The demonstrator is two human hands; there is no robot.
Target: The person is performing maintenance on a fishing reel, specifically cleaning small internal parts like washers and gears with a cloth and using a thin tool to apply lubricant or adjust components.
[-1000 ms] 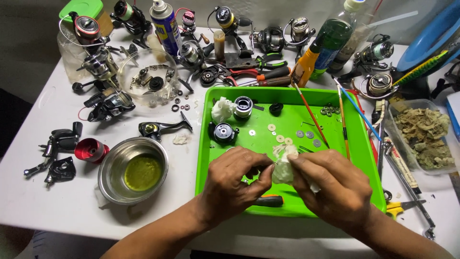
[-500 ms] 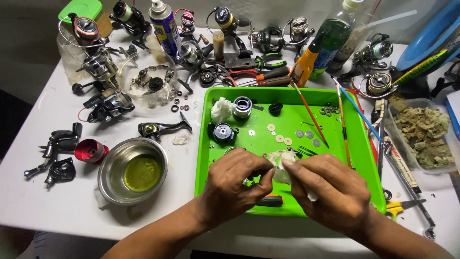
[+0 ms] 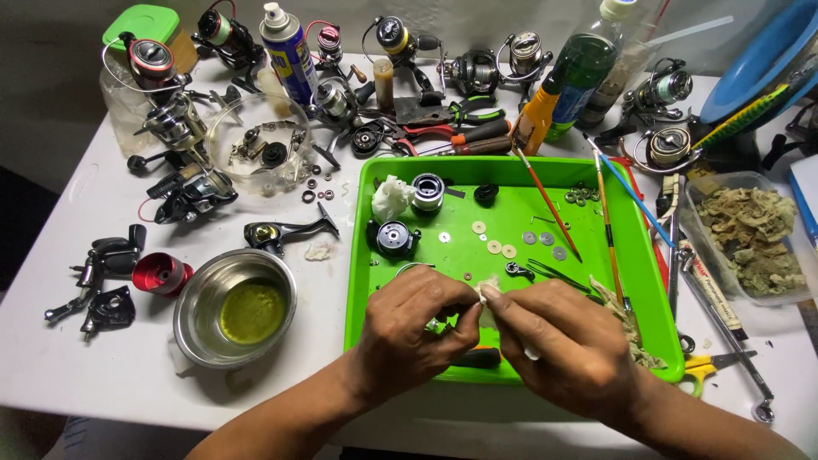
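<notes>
both hands meet over the near edge of the green tray [image 3: 648, 255]. the left hand [image 3: 413, 328] is curled shut, pinching a small metal part [image 3: 440, 324] that is mostly hidden by the fingers. the right hand [image 3: 567, 341] is closed on a wad of white tissue [image 3: 489, 294], pressed against that part. further in on the tray lie washers [image 3: 496, 247], a black reel housing [image 3: 394, 238] and a spool [image 3: 427, 192]. left of the tray stands a steel bowl [image 3: 194, 319] of yellow-green liquid, beside a red spool [image 3: 160, 273].
</notes>
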